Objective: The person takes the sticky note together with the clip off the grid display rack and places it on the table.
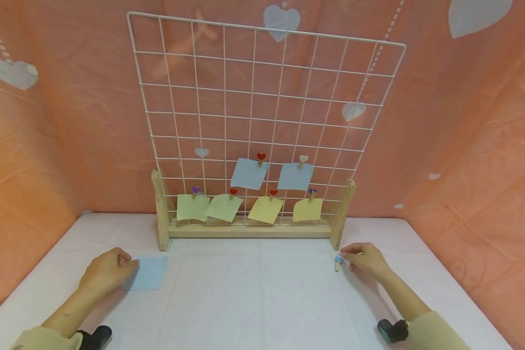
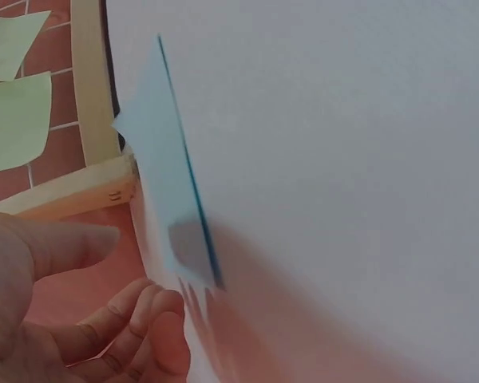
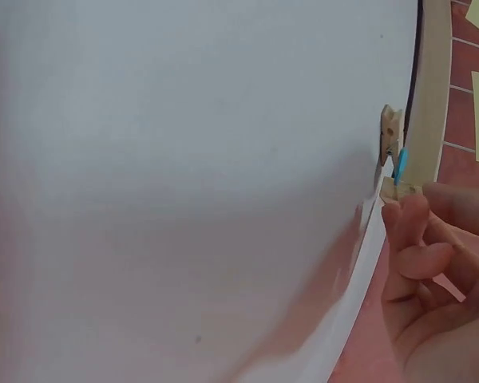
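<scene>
Left hand [image 1: 109, 269], fingers loosely curled, rests on the table [image 1: 253, 301] touching the left edge of a blue note [image 1: 147, 272]; whether it pinches the paper is hard to tell. Note lies flat, just in front of the rack [image 1: 249, 228]'s left foot. Right hand [image 1: 365, 257] by the rack's right foot, fingertips pinching a small wooden clip [image 1: 338, 263] with a blue head, on the table. Six notes hang clipped on the rack.

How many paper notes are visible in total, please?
7. Six are clipped on the wire grid: four along the bottom row, two blue above. One blue note lies on the table by the left hand.
</scene>
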`<state>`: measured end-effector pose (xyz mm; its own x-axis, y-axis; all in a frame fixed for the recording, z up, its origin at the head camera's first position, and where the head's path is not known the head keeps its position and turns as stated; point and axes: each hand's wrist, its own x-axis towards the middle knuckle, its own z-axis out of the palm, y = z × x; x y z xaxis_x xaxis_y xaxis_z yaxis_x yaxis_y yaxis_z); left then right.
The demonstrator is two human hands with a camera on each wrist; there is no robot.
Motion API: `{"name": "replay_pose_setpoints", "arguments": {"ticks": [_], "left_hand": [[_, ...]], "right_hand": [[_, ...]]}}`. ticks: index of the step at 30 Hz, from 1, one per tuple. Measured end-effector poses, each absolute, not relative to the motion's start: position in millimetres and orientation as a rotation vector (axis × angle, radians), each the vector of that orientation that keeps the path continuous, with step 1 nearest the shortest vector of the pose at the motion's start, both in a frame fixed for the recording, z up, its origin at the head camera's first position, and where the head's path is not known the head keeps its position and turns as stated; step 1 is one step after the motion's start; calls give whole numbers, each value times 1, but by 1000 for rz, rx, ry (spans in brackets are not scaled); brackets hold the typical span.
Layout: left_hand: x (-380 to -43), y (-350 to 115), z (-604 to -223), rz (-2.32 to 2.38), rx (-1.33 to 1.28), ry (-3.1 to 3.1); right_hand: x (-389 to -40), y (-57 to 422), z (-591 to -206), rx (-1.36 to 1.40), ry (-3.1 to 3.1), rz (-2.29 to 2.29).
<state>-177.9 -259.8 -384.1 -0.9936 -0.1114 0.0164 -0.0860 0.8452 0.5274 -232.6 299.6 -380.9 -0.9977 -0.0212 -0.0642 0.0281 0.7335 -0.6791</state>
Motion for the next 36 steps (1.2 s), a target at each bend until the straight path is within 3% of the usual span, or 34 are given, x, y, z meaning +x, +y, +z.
{"name": "replay_pose_setpoints", "arguments": {"ticks": [36], "left_hand": [[-196,-191,-344,-791,-92,-2701]], "right_hand": [[-244,260,-342,-158,2973,-1373]]}}
